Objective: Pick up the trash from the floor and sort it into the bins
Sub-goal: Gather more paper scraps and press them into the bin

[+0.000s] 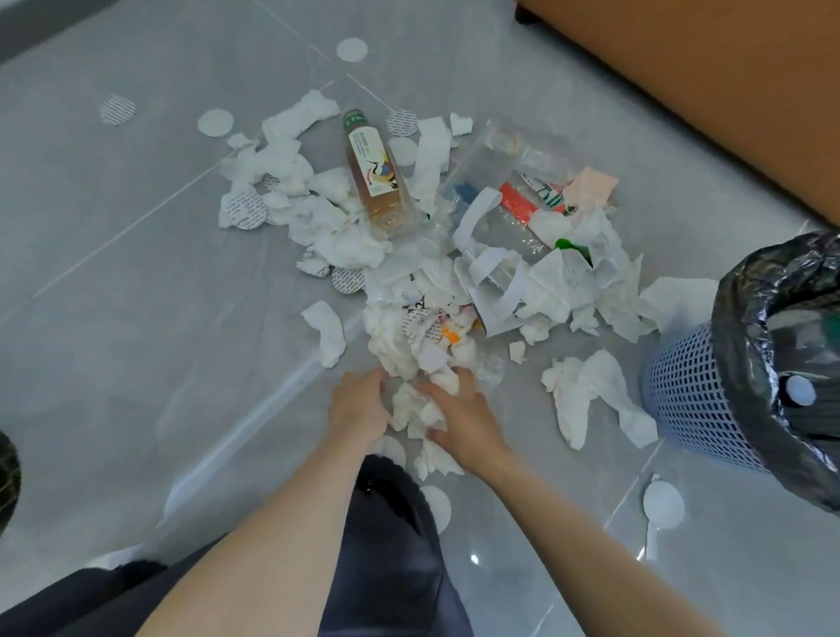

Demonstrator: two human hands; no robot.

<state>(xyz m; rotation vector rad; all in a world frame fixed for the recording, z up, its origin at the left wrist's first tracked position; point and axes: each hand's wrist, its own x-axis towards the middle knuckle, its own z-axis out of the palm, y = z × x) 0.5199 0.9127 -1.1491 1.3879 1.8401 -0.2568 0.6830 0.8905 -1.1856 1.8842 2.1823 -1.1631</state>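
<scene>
The right hand (462,415) seems to be curling its fingers round crumpled tissues (412,406) on the floor (123,308). The left hand (358,406) is touching the same tissues, but its fingers are hidden, so I cannot tell its grip. The bin (691,399) is standing near, on the right.
</scene>
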